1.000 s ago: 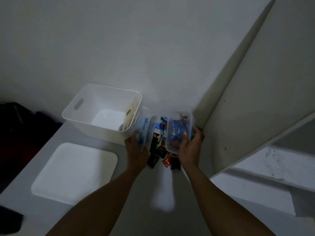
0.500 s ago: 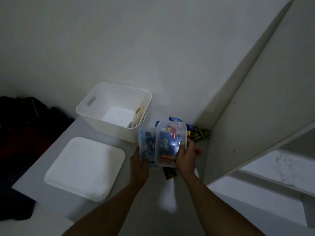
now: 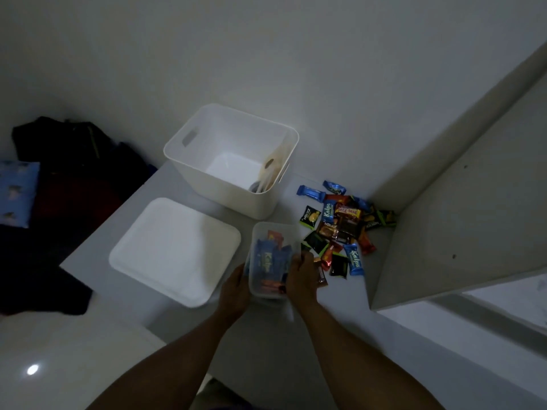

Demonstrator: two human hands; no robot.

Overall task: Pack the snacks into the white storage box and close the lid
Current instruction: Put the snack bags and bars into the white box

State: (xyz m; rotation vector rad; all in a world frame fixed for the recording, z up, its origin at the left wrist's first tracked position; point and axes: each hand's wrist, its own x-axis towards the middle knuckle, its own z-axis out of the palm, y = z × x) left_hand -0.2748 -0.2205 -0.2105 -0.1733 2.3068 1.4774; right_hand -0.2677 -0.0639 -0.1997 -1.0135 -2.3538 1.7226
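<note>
Head view. I hold a clear tub [image 3: 273,258] of snacks with both hands: the left hand [image 3: 235,287] curled on its left wall, the right hand [image 3: 302,279] curled on its right wall, thumb over the rim. The tub's long axis runs away from me, toward the white box [image 3: 231,184]. The box stands open, ahead and slightly left of the tub, so I judge the left hand nearer. It looks almost empty. The lid [image 3: 174,250] lies flat, left of the tub. Loose snacks [image 3: 340,226] lie scattered right of the box.
</note>
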